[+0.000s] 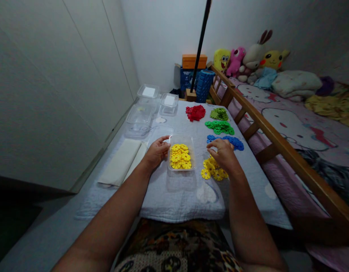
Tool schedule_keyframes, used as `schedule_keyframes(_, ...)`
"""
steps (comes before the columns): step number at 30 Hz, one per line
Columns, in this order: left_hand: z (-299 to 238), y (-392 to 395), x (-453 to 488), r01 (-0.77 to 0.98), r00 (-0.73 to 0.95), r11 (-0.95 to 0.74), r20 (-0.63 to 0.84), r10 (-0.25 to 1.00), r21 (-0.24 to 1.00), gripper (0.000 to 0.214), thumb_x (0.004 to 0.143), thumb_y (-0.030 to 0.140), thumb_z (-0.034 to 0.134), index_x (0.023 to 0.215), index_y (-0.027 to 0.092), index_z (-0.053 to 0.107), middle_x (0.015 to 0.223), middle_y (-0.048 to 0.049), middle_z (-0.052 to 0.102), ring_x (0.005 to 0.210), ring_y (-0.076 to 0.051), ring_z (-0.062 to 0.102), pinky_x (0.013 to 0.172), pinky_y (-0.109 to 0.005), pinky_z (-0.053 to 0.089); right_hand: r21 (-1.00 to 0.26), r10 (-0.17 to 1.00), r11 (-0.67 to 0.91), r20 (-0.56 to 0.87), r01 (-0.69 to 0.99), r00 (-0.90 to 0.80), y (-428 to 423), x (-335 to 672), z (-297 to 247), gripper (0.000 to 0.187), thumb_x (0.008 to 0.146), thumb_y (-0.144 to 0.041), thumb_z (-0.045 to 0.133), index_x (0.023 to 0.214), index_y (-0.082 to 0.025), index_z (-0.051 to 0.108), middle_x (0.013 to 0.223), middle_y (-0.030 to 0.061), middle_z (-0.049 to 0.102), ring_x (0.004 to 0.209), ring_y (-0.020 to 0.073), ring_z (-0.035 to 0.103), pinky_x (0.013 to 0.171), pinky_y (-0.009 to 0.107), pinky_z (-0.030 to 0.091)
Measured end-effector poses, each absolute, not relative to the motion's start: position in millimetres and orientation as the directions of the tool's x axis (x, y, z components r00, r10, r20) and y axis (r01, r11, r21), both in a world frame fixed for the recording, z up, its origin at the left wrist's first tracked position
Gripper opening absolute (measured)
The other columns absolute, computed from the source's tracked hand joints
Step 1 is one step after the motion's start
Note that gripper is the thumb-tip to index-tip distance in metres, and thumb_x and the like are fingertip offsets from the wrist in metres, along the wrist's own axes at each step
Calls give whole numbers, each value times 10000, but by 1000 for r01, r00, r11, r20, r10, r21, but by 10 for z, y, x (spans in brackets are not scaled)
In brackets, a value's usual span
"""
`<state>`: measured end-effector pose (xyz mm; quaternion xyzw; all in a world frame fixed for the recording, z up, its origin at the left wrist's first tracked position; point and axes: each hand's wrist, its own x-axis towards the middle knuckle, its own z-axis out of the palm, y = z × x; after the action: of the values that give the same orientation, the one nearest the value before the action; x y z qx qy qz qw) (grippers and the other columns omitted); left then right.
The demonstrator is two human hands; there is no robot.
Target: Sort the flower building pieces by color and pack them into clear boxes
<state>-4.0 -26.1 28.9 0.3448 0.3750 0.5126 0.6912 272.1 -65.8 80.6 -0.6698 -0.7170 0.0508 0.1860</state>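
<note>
Around the middle of the worktop, a clear container with yellow flower-shaped pieces heaped inside, its long axis running from the near edge toward the far edge, one short end facing the near edge. At its left wall, the left hand, with fingers slightly bent and touching the side; impossible to tell whether closed in a grip. Right of the container, over a loose yellow pile, the right hand, fingers curled and thumb close to the index; impossible to tell whether pinching a piece.

Just beyond, partly behind that hand, a blue pile, stretched crosswise toward the right edge. Farther along the same edge, a bright green pile, also longer crosswise, then an olive pile by the far right corner. To the left of the olive one, near the far edge, a red pile.

Toward the far left corner, more clear containers, with white rectangles on two. Along the left edge, a folded off-white cloth, its length slanting away from the near left corner.
</note>
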Motion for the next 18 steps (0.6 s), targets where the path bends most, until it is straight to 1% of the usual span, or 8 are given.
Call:
schedule_keyframes(5, 272, -250, -36, -442, 192, 239, -169, 967, 865, 604, 594, 244, 883, 1144, 172, 642, 602, 95, 514, 458, -66, 475, 451, -184, 351, -205, 996, 65, 76, 977, -50, -858, 2848, 655, 173, 870, -238, 691, 994, -289, 801, 1205, 67, 702, 1154, 309, 523, 963, 441, 328)
schedule_keyframes(9, 274, -252, -44, -427, 198, 240, -169, 966, 872, 587, 614, 239, 871, 1151, 172, 644, 619, 78, 543, 495, -84, 530, 472, -187, 387, -151, 998, 53, 24, 987, -50, -912, 2855, 565, 204, 831, -214, 710, 1003, -285, 793, 1262, 66, 667, 1169, 309, 498, 986, 451, 309)
schedule_keyframes(14, 271, -249, -55, -419, 201, 235, -162, 966, 877, 577, 625, 237, 861, 1156, 178, 641, 642, 71, 565, 518, -90, 560, 488, -188, 422, -191, 999, 26, 34, 981, -20, -884, 2873, 517, 166, 828, -196, 681, 951, -258, 773, 1185, 75, 672, 1137, 297, 495, 966, 430, 316)
schedule_keyframes(18, 272, -247, -54, -431, 204, 240, -165, 965, 870, 580, 622, 233, 865, 1151, 174, 634, 645, 67, 576, 517, -89, 562, 480, -184, 414, -279, 999, 41, 43, 959, -30, -861, 2900, 508, 161, 809, -175, 655, 921, -243, 750, 1091, 82, 663, 1106, 293, 509, 918, 403, 351)
